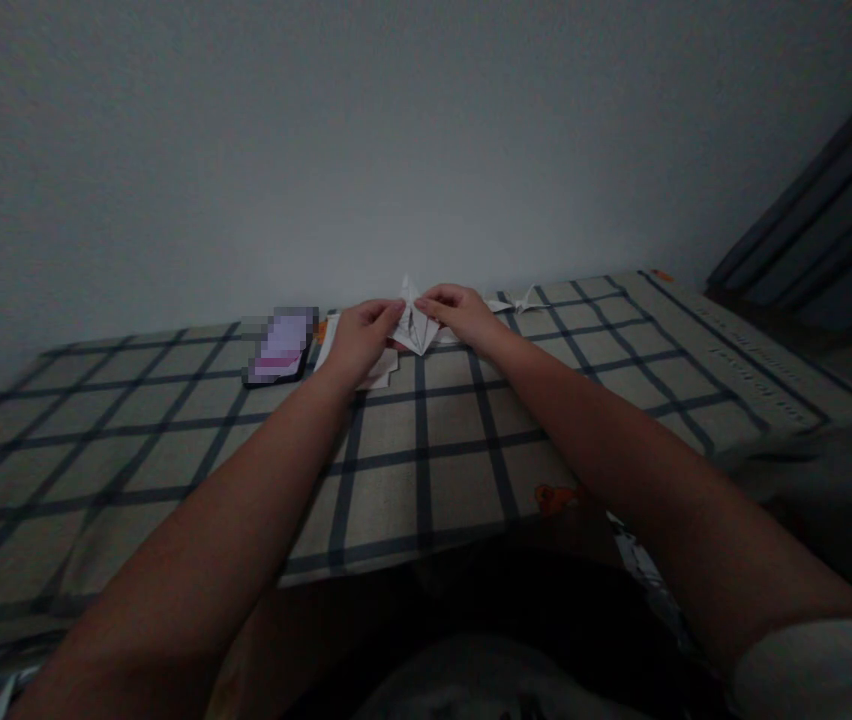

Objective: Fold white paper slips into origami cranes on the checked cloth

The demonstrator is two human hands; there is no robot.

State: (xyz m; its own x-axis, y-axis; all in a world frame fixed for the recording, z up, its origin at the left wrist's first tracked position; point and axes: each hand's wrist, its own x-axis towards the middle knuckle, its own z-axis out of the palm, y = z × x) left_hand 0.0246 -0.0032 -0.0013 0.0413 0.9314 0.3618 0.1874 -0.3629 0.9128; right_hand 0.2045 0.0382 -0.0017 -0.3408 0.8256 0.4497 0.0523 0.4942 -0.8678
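Observation:
Between my two hands a white folded paper [420, 332] is held up over the table, with one point upward and another toward me. My left hand [364, 335] pinches its left edge between thumb and fingers. On the opposite edge, my right hand [463, 312] grips it the same way. Flat white paper sheets [381, 375] lie beneath and beside my left hand. Just past my right hand rests a folded paper crane [527, 300], partly overlapped by other white paper.
A phone [282, 345] with a lit, blurred screen lies left of the papers. The checked tablecloth [426, 480] covers the table, which stands against a pale wall [426, 150]. A dark curtain [823, 190] hangs at the right.

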